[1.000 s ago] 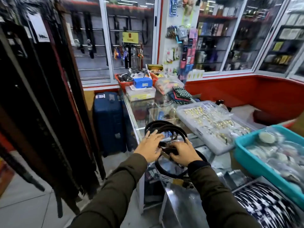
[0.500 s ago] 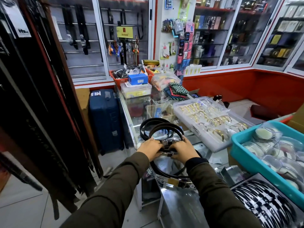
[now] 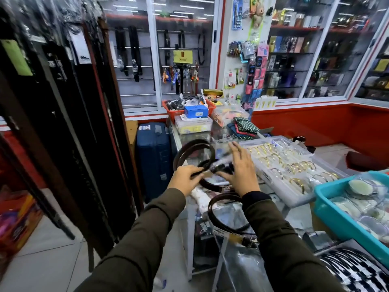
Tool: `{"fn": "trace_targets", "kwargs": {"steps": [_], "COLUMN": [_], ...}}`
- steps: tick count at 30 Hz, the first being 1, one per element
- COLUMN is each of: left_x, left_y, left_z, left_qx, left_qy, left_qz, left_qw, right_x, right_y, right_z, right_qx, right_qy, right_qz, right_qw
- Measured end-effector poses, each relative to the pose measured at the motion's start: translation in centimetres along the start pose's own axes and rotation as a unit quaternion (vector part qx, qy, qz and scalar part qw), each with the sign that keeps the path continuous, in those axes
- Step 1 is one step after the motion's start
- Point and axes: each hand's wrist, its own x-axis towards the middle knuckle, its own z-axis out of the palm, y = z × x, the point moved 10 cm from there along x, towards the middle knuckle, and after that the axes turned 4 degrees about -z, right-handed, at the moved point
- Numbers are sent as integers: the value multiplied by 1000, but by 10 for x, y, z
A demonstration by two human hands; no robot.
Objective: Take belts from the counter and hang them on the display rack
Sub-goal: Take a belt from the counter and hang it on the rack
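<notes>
Left hand (image 3: 185,179) fingers clamp the coiled belt (image 3: 194,152); right hand (image 3: 242,169) fingers spread, apparently just beside it.

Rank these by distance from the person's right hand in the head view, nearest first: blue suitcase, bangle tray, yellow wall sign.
1. Bangle tray, just right of the right hand.
2. Blue suitcase, on the floor to the left.
3. Yellow wall sign, far back.

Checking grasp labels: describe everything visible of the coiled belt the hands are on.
The coiled belt is dark brown, leather-like, wound in several loose loops. It is lifted and tilted above the glass counter, far loops raised. The left hand pinches the near strap; the right hand, fingers spread, is at the blurred buckle end. Another dark belt lies nearer, apart.
</notes>
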Motion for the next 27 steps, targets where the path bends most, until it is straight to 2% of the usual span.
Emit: {"fn": "trace_targets", "kwargs": {"steps": [2,4,8,11,14,17,21,24,27], "left_x": [-7,-15,-33,-48,-61,-80,-100,-110,-119], "left_y": [-14,-26,-50,-61,-74,-86,-89,-93,-88], "left_z": [-23,-43,-79,-101,-121,-152,-193,-221,-255], "left_qx": [-77,-122,-170,-188,-175,-155,-217,-305,-324], "left_qy": [55,95,144,154,156,206,248,277,313], "left_qz": [-51,-84,-127,-139,-152,-171,-156,-152,-136], "left_qw": [994,984,966,960,960,951,931,899,882], "right_x": [8,14,23,27,32,35,41,51,64], "right_y": [-6,-27,-75,-112,-143,-176,-223,-254,-289], "right_z": [15,36,68,83,92,99,100,95,87], "right_qx": [173,314,469,502,487,478,517,569,599], "right_qy": [-8,-35,-63,-83,-97,-115,-138,-138,-141], "right_qz": [81,118,124,106,68,28,-2,3,-4], "right_qw": [982,942,872,854,865,871,845,811,788]}}
